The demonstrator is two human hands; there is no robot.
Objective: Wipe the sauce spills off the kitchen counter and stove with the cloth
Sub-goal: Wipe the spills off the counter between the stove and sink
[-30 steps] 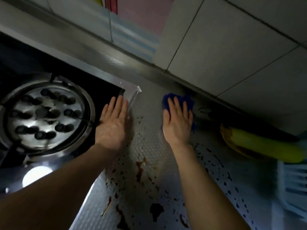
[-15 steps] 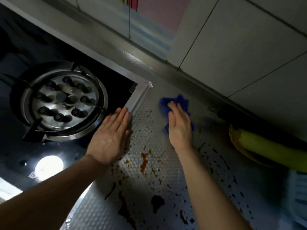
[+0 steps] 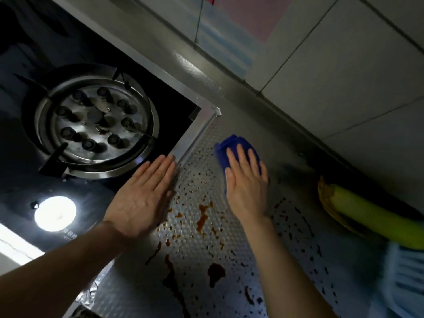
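Observation:
A folded blue cloth lies on the dimpled steel counter, close to the back wall. My right hand presses flat on the cloth, fingers straight, covering most of it. My left hand rests flat across the stove's right edge, fingers straight, holding nothing. Brown sauce spills streak and dot the counter between and below my hands, with a larger dark blot nearer me. The black glass stove with its round steel burner is at the left.
A green and yellow vegetable lies on the counter at the right, by the wall. A pale blue slatted rack sits at the right edge. A tiled wall runs along the back. A bright light reflection shows on the stove glass.
The view has swung left and the frame now shows more of the stove. My right hand with the cloth has slid slightly along the counter near the wall. My left hand stays flat on the stove edge.

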